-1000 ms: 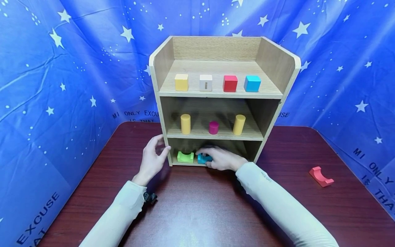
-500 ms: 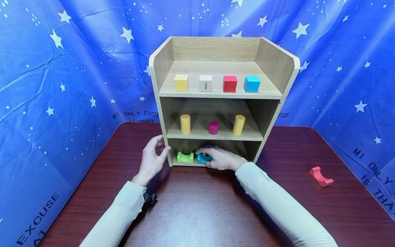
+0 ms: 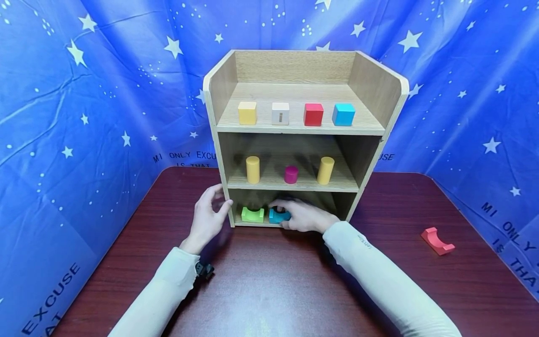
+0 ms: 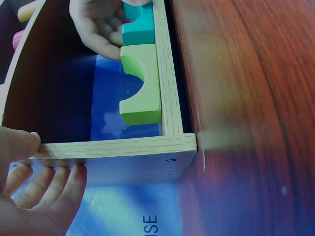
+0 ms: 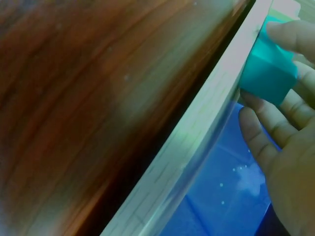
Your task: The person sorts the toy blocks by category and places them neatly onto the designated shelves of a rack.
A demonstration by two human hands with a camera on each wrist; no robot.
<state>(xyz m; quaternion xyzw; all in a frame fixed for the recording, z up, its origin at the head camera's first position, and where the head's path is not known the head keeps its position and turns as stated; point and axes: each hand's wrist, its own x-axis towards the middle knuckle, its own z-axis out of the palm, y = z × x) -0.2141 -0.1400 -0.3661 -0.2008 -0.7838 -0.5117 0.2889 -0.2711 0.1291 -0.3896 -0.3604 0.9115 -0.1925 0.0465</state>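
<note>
A blue block with a curved notch [image 3: 276,216] sits near the front edge of the bottom shelf. My right hand [image 3: 306,216] holds it, thumb in front and fingers behind, as the right wrist view shows with the same notched block [image 5: 269,71]. Left of it stands a green notched block [image 3: 252,215], its notch facing up. My left hand [image 3: 208,215] grips the left side panel of the wooden shelf unit [image 3: 294,131]; in the left wrist view the thumb and fingers lie on either side of that panel [image 4: 113,147].
On the top shelf are cubes: yellow [image 3: 247,113], white [image 3: 280,113], red [image 3: 313,114] and blue [image 3: 343,114]. The middle shelf bears two yellow cylinders [image 3: 253,169] and a short magenta cylinder [image 3: 291,174]. A red notched block [image 3: 438,241] lies on the table at right.
The right hand's fingers have shifted slightly to the right along the blue notched block, and more of the block shows. My left hand stays on the shelf unit's side panel.
</note>
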